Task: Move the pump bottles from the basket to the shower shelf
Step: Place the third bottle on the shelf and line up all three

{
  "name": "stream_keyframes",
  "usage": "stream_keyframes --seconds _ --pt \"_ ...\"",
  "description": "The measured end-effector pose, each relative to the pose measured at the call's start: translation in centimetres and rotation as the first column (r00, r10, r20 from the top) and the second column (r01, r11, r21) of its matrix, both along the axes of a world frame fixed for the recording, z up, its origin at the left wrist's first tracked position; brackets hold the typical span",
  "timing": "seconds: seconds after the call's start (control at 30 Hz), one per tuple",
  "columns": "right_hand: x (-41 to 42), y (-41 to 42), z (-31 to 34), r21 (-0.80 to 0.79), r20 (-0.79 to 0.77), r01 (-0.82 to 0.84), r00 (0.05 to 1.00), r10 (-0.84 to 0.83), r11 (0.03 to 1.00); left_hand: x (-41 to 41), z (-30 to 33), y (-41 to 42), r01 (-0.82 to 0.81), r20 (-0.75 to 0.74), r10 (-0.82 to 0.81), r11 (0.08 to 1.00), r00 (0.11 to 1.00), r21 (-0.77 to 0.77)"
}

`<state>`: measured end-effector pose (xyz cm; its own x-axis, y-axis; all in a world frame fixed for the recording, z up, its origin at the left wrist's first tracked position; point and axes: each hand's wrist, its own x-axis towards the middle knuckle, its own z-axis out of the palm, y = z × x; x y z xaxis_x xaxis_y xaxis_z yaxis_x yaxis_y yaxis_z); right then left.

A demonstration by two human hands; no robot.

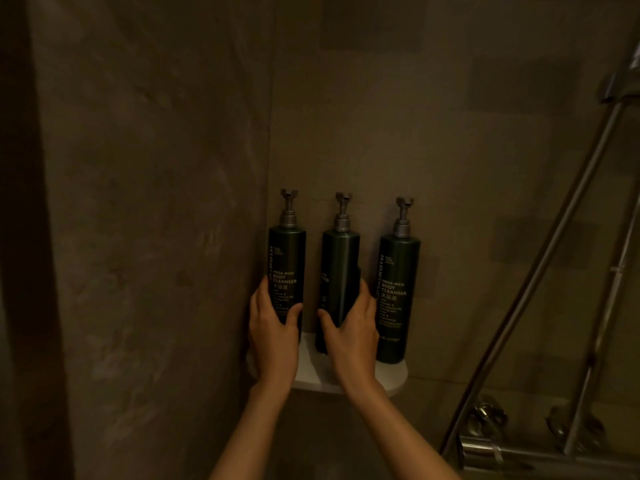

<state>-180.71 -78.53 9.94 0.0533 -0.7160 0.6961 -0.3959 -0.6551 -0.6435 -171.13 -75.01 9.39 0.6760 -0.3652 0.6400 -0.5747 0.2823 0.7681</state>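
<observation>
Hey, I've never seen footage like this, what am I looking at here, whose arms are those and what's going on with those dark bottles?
There is no machine here. A person wears a camera on the head, so this one picture looks forward and down along their own bare arms into a dim shower corner.

A small white corner shelf carries three dark green pump bottles, all upright. The left hand wraps the left bottle, labelled body cleanser. The right hand has its grip on the middle bottle, whose label is turned partly away. The right bottle, also body cleanser, stands untouched. At the lower right are the metal shower pipes. No basket is in view.
</observation>
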Motion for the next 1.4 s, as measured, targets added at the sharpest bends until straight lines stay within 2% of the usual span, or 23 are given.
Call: stream_keyframes --seconds 1.0,1.07,1.2,1.3,1.4 --pt "0.5 0.9 -0.5 -0.062 0.029 0.084 0.996 -0.082 0.995 0.0 0.3 0.5 0.008 -0.020 -0.008 1.000 1.000 -0.019" --pt "0.0 1.4 -0.4 -0.165 0.056 0.115 0.993 -0.107 0.980 -0.6 0.4 0.9 -0.036 0.017 0.037 0.998 0.999 -0.045" --pt "-2.5 1.4 0.2 -0.352 0.154 0.191 0.977 -0.144 0.917 -3.0 0.8 1.6 -0.147 0.239 0.194 0.969 0.951 -0.198" --pt "-4.6 0.0 0.7 -0.274 0.204 0.232 0.962 -0.180 0.933 -4.3 0.9 1.0 -0.045 0.340 0.089 0.990 0.936 -0.135" --pt "-5.8 -1.0 0.7 -0.116 0.200 0.215 0.961 -0.189 0.970 -5.2 0.4 -0.2 0.039 0.314 -0.035 0.999 0.949 -0.006"
